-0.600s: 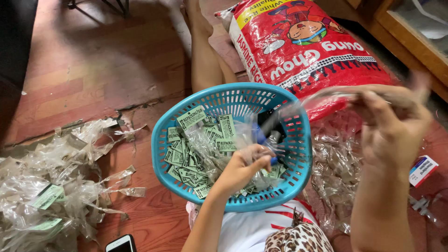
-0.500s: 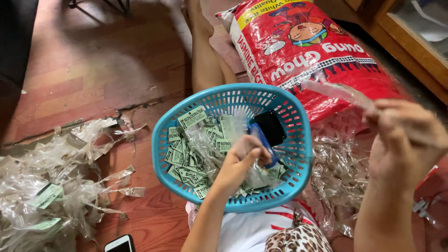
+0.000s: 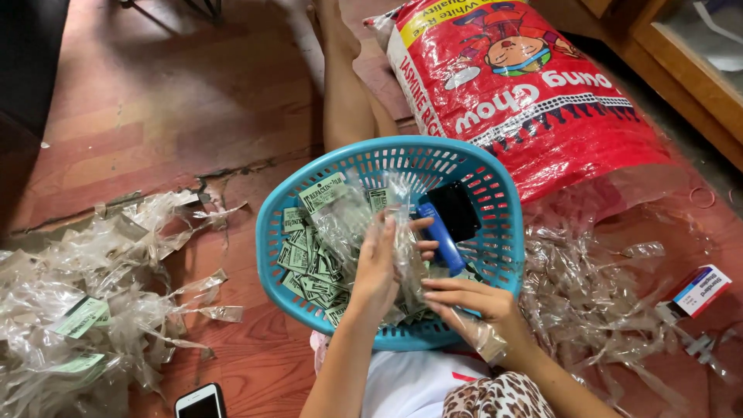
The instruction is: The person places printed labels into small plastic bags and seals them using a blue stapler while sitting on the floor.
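Observation:
A blue plastic basket (image 3: 288,203) rests on my lap, filled with green-and-white paper labels (image 3: 306,259) and clear plastic packets. A blue cutter-like tool (image 3: 443,238) and a black object (image 3: 457,209) lie on the basket's right side. My left hand (image 3: 378,269) is inside the basket, gripping a bunch of clear plastic packets (image 3: 404,246). My right hand (image 3: 472,302) lies over the basket's near rim, fingers pointing left and almost touching the left hand. It holds a clear plastic strip (image 3: 480,337) under its palm.
A red printed sack (image 3: 534,101) lies behind the basket. Heaps of clear plastic scraps cover the red floor at the left (image 3: 85,310) and the right (image 3: 596,302). A phone (image 3: 201,402) lies at the bottom, a small red-and-white box (image 3: 700,290) at the right, and wooden furniture (image 3: 681,70) stands at the top right.
My right hand has come down from the upper right to the basket's near rim, bringing a plastic strip with it. My left hand stayed in the basket, closing on the packets.

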